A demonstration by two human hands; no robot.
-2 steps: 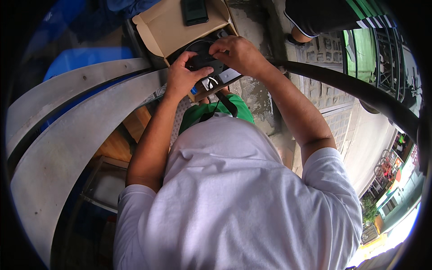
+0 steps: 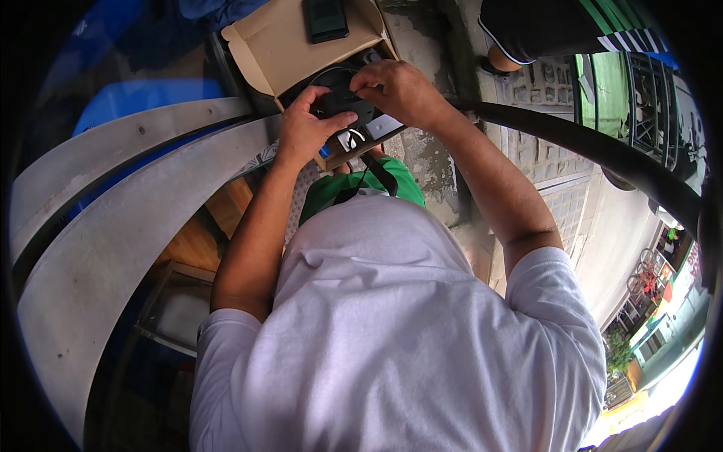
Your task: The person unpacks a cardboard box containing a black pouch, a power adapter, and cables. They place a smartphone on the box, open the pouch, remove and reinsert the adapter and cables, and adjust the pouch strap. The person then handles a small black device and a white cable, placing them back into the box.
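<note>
An open cardboard box sits in front of me with its lid flap up. A black rounded device with a thin black cable lies at the box's near end. My left hand grips the device from the left, thumb on top. My right hand pinches its upper right edge with the fingertips. A dark flat phone-like thing rests on the box's flap. A black strap hangs from my neck over a green cloth.
Two wide pale curved bands sweep across the left. A blue surface lies behind them. A thick black rail arcs at the right over rough concrete. Another person's leg in dark shorts is at the top right.
</note>
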